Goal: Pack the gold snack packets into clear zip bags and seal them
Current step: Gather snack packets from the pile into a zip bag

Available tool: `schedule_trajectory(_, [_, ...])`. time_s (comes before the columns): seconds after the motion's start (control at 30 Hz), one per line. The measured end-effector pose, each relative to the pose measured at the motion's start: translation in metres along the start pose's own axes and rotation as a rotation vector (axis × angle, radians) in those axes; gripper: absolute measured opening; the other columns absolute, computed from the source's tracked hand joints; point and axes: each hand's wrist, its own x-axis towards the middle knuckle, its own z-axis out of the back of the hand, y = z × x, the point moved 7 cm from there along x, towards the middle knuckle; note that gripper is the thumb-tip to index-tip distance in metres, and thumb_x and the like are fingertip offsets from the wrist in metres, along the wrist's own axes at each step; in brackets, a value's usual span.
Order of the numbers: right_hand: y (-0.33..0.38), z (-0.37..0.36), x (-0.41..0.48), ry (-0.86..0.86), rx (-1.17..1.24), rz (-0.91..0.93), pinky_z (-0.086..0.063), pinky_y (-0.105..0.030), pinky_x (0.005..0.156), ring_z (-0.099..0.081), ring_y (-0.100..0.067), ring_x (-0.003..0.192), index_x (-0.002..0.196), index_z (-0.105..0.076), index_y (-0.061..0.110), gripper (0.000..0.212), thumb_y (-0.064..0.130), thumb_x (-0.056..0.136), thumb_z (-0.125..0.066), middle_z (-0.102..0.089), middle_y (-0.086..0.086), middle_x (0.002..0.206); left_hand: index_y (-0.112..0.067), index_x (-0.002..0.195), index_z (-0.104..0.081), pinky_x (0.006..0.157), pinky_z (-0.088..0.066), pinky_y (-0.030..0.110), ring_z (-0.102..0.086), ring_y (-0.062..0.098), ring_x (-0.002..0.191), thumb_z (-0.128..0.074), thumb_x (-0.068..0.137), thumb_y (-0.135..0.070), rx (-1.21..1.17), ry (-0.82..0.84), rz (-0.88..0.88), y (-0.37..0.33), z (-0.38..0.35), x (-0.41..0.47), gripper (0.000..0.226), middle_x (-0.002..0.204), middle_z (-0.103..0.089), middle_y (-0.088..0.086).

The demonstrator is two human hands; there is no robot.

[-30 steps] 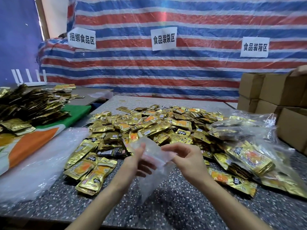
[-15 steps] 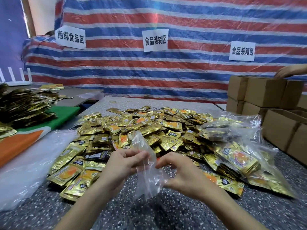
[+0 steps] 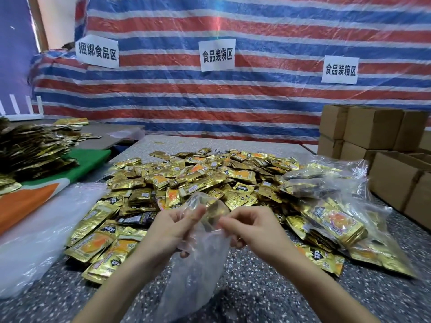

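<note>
Clear zip bag [image 3: 198, 264] bottom cut off by frame. Left hand [image 3: 171, 227], right hand [image 3: 250, 227] pinch its mouth, fingers nearly closed, above gold packets [image 3: 198, 173].

Gold snack packets [image 3: 198, 176] with orange prints, red-blue-white striped tarp [image 3: 256, 24], brown boxes [image 3: 373, 127], black-white speckled table [image 3: 256, 287]
</note>
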Motion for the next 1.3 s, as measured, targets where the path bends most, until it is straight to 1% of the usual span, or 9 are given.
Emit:
schedule_trajectory(0.17, [-0.012, 0.023, 0.007, -0.052, 0.195, -0.100, -0.045, -0.021, 0.052, -0.058, -0.010, 0.058, 0.075, -0.074, 0.006, 0.026, 0.008, 0.097, -0.060, -0.068, -0.005, 0.068, -0.011, 0.067, -0.057, 0.037, -0.031, 0.019, -0.041, 0.012, 0.042, -0.081, 0.073, -0.029, 0.215, -0.002, 0.122, -0.008, 0.041, 0.002, 0.030, 0.057, -0.054, 0.005])
schedule_trajectory(0.4, [-0.003, -0.017, 0.009, 0.420, 0.146, 0.020, -0.049, -0.021, 0.066, -0.059, -0.014, 0.076, 0.079, -0.072, 0.017, 0.014, 0.024, 0.088, -0.063, -0.067, -0.001, 0.080, -0.013, 0.068, -0.047, 0.059, -0.043, 0.033, -0.053, 0.018, 0.063, -0.084, 0.075, -0.027, 0.896, -0.340, -0.091, -0.029, 0.057, 0.012, 0.041, 0.071, -0.062, 0.005])
schedule_trajectory(0.47, [-0.010, -0.010, 0.022, 0.287, 0.137, 0.006, -0.049, -0.022, 0.066, -0.060, -0.017, 0.078, 0.078, -0.074, 0.018, 0.015, 0.029, 0.086, -0.066, -0.068, -0.003, 0.082, -0.012, 0.072, -0.048, 0.051, -0.042, 0.027, -0.056, 0.014, 0.060, -0.085, 0.075, -0.021, 0.733, -0.233, -0.040, -0.020, 0.052, 0.015, 0.038, 0.077, -0.065, 0.007])
schedule_trajectory(0.6, [-0.056, 0.051, 0.058, -0.460, -0.215, -0.215, -0.054, -0.040, 0.083, -0.063, -0.019, 0.098, 0.113, -0.058, 0.017, 0.028, 0.035, 0.093, -0.066, -0.063, -0.002, 0.111, -0.005, 0.084, -0.055, 0.045, -0.044, 0.024, -0.061, 0.015, 0.057, -0.080, 0.081, -0.022, 0.423, -0.122, 0.049, -0.007, 0.038, 0.014, 0.030, 0.086, -0.070, 0.017])
schedule_trajectory(0.7, [-0.105, 0.055, 0.076, -0.481, -0.201, -0.552, -0.049, -0.050, 0.099, -0.055, -0.035, 0.122, 0.145, -0.031, -0.001, 0.088, 0.047, 0.085, -0.074, -0.051, -0.018, 0.137, -0.009, 0.077, -0.054, 0.047, -0.045, 0.028, -0.056, 0.016, 0.055, -0.077, 0.084, -0.021, 0.373, -0.074, 0.072, -0.002, 0.026, 0.011, 0.027, 0.075, -0.064, 0.008])
schedule_trajectory(0.77, [-0.120, 0.047, 0.087, -0.482, -0.114, -0.617, -0.049, -0.047, 0.098, -0.054, -0.037, 0.124, 0.147, -0.027, -0.007, 0.101, 0.049, 0.080, -0.079, -0.049, -0.021, 0.142, -0.009, 0.078, -0.054, 0.048, -0.047, 0.030, -0.056, 0.018, 0.055, -0.076, 0.085, -0.020, 0.342, -0.050, 0.078, -0.002, 0.020, 0.009, 0.026, 0.074, -0.062, 0.009])
schedule_trajectory(1.0, [-0.127, 0.045, 0.101, -0.662, -0.046, -0.619, -0.042, -0.033, 0.066, -0.054, -0.026, 0.083, 0.123, -0.052, -0.003, 0.065, 0.031, 0.079, -0.085, -0.063, -0.019, 0.121, -0.007, 0.082, -0.059, 0.052, -0.052, 0.028, -0.061, 0.015, 0.058, -0.069, 0.092, -0.029, 0.306, -0.030, 0.085, -0.003, 0.014, 0.004, 0.026, 0.067, -0.061, 0.001])
schedule_trajectory(1.13, [-0.121, 0.048, 0.095, -0.731, -0.065, -0.574, -0.043, -0.036, 0.078, -0.056, -0.035, 0.109, 0.144, -0.040, 0.003, 0.063, 0.022, 0.092, -0.071, -0.051, -0.018, 0.142, -0.009, 0.079, -0.065, 0.053, -0.052, 0.026, -0.061, 0.013, 0.060, -0.068, 0.093, -0.032, 0.310, -0.055, 0.072, -0.004, 0.022, 0.006, 0.027, 0.067, -0.063, 0.001])
schedule_trajectory(1.3, [-0.109, 0.063, 0.086, -0.817, -0.046, -0.448, -0.040, -0.032, 0.070, -0.052, -0.026, 0.089, 0.150, -0.033, 0.013, 0.056, 0.012, 0.098, -0.054, -0.052, -0.016, 0.140, -0.016, 0.069, -0.067, 0.055, -0.054, 0.027, -0.063, 0.013, 0.061, -0.069, 0.092, -0.031, 0.301, -0.066, 0.070, -0.002, 0.023, 0.010, 0.027, 0.069, -0.065, 0.001])
